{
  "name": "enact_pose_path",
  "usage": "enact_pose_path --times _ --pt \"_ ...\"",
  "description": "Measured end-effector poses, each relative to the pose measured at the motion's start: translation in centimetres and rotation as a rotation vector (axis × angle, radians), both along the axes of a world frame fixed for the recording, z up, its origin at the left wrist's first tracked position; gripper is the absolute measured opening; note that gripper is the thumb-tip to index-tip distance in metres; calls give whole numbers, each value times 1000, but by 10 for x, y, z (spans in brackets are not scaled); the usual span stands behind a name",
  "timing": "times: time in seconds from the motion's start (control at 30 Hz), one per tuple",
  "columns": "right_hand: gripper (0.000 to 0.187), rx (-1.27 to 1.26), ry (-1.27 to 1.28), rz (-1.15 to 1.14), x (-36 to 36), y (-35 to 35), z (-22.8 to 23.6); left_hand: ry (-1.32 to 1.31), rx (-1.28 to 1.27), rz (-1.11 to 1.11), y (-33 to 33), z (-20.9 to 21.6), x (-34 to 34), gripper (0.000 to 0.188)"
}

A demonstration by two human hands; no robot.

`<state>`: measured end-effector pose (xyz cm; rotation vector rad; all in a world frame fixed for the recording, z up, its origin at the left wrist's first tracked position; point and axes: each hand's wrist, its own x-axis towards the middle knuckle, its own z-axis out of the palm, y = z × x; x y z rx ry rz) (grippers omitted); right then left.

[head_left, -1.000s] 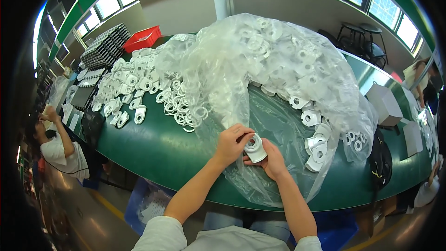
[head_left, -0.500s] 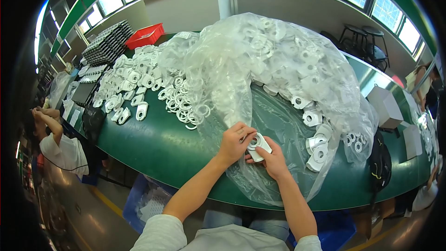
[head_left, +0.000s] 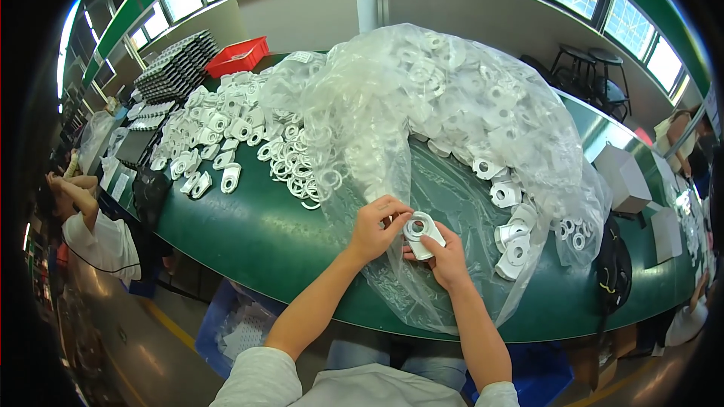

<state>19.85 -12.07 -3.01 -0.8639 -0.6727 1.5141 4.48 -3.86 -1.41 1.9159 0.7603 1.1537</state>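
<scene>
A white plastic part (head_left: pixel 431 247) with a round opening and one squared end is held over the table's near edge. My right hand (head_left: pixel 450 260) is closed round its squared end, thumb on top and fingers underneath. My left hand (head_left: pixel 375 230) is closed in a pinch, its fingertips at the rim by the round opening. Whether they grip that rim or a thin ring on it, I cannot tell. Beneath both hands spreads the clear plastic of a big bag (head_left: pixel 362 143). Similar white parts (head_left: pixel 516 251) lie to the right of my hands.
Loose white rings (head_left: pixel 296 169) and a heap of white parts (head_left: pixel 219 124) cover the green table's (head_left: pixel 249 237) left side. Behind them stand a red bin (head_left: pixel 237 57) and stacked dark trays (head_left: pixel 177 68). At right are pale boxes (head_left: pixel 623 179) and a black bag (head_left: pixel 614 264).
My left fingertips have moved from over the part's opening to its upper left rim, baring more of the opening. My right hand keeps its hold, with the part slightly turned.
</scene>
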Motion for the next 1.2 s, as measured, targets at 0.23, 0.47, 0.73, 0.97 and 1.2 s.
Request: enact_pose_path --times 0.23,0.47,0.73,0.97,1.2 --pt "34 22 -2 -55 0 -1 1 21 -32 -31 -4 6 1 14" --pt "33 63 -82 -78 0 -1 -2 -11 -32 -7 -3 4 3 15" --pt "32 57 -51 -77 0 0 -7 -44 -358 -120 2 -10 1 17" --pt "27 37 -483 -25 3 -2 -13 -123 -421 -174 3 -9 -1 18" --pt "24 155 -439 -106 -3 -3 -9 -111 -440 -175 -1 -5 1 17"
